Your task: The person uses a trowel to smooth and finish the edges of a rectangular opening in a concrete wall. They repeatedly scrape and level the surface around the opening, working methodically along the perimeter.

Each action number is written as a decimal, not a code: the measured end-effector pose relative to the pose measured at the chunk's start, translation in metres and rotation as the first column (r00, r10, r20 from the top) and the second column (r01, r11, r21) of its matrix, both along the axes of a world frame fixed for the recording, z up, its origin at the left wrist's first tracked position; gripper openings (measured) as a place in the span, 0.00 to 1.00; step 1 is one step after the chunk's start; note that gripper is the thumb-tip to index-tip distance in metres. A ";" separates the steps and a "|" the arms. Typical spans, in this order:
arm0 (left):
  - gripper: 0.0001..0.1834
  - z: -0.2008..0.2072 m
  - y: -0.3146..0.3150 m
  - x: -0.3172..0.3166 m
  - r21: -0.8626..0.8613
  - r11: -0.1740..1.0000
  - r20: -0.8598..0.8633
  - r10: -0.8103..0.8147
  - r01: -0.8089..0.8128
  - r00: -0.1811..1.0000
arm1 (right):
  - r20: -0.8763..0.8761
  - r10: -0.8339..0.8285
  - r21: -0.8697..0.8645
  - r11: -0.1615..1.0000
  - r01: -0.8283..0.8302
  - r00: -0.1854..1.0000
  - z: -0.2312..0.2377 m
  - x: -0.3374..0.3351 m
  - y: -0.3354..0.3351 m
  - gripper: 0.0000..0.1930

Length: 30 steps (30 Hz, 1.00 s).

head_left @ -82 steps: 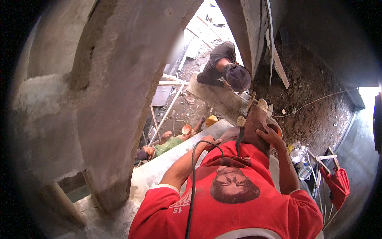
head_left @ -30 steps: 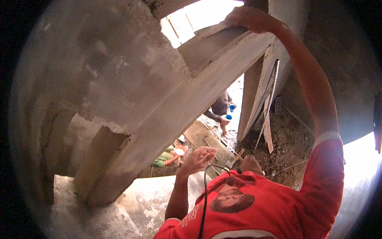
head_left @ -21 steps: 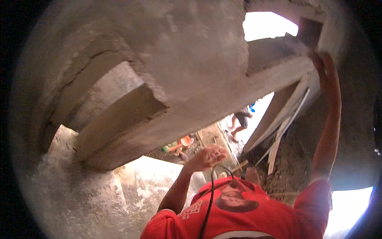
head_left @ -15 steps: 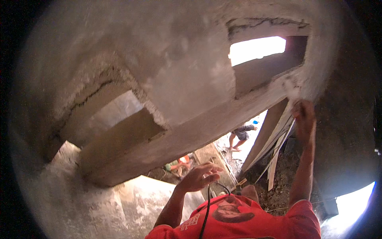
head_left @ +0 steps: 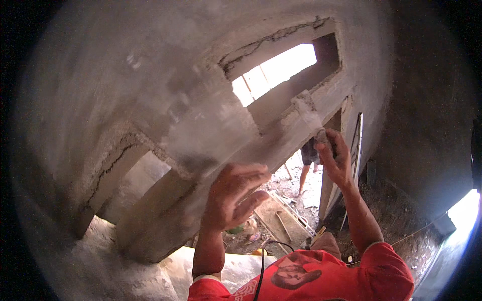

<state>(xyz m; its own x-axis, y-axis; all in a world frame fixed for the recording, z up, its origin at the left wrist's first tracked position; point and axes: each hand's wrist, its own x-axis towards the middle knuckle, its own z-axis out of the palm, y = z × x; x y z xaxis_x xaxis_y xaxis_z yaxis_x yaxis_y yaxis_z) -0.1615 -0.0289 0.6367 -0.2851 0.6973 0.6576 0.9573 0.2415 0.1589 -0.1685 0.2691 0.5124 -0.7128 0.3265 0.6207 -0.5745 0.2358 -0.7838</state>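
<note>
My right hand point(head_left: 335, 156) is raised at the doorway's upper edge, pinching a small grey lump point(head_left: 320, 135); its exact kind does not show. Just above the lump, a rough, lighter patch point(head_left: 307, 109) sits on the grey plastered wall point(head_left: 201, 120), between the doorway and the upper opening point(head_left: 278, 70). My left hand point(head_left: 233, 195) is held up before the beam point(head_left: 175, 210) over the doorway. Its fingers stretch to the right with the thumb apart, and nothing is in it. Whether it touches the beam I cannot tell.
A second opening point(head_left: 133, 175) with rough edges is at left. Wooden strips point(head_left: 355, 150) lean by the doorway's right side. Below lie a board point(head_left: 281, 218) and rubble. Beyond the doorway are a person's bare legs point(head_left: 304, 175). A black cord point(head_left: 262, 266) hangs by my chest.
My right hand has come leftward from the doorway's right corner, and the grey lump now shows in it. My left hand has risen toward the beam. The whole view has shifted.
</note>
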 end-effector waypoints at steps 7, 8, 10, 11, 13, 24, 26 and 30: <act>0.23 0.026 0.024 -0.011 -0.002 0.996 -0.216 0.086 -0.089 0.973 | -0.064 -0.173 -0.009 0.985 0.173 0.983 0.013 -0.013 -0.009 0.33; 0.24 0.031 0.029 -0.017 0.003 0.996 -0.275 0.089 -0.092 0.957 | -0.060 -0.162 -0.009 0.987 0.162 0.985 0.019 -0.015 -0.009 0.33; 0.24 0.050 0.037 -0.024 -0.019 0.992 -0.363 0.112 -0.127 0.925 | -0.012 -0.134 -0.020 0.991 0.133 0.991 0.040 -0.017 -0.016 0.33; 0.24 0.059 0.044 -0.029 -0.014 0.988 -0.429 0.132 -0.153 0.894 | -0.043 -0.155 -0.008 0.988 0.155 0.987 0.046 -0.024 -0.017 0.32; 0.24 0.076 0.060 -0.041 0.010 0.981 -0.549 0.168 -0.195 0.819 | -0.099 -0.188 0.002 0.982 0.189 0.977 0.055 -0.037 -0.016 0.31; 0.30 0.132 0.124 -0.098 0.000 0.806 -0.871 0.291 -0.592 0.396 | -0.223 -0.168 -0.121 0.982 0.144 0.960 0.083 -0.054 -0.042 0.26; 0.30 0.139 0.120 -0.098 -0.012 0.793 -0.885 0.275 -0.609 0.376 | -0.258 -0.171 -0.113 0.983 0.146 0.951 0.094 -0.052 -0.047 0.25; 0.30 0.150 0.108 -0.097 -0.051 0.781 -0.891 0.246 -0.622 0.382 | -0.286 -0.193 -0.093 0.980 0.173 0.939 0.109 -0.053 -0.057 0.24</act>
<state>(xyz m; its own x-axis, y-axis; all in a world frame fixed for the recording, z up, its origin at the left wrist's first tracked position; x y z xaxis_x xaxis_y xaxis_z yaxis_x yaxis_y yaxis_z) -0.2586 0.0788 0.7871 -0.0930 0.8520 0.5152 0.3240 0.5152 -0.7934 -0.2211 0.2116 0.6212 -0.4276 0.4813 0.7652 -0.7321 0.3121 -0.6054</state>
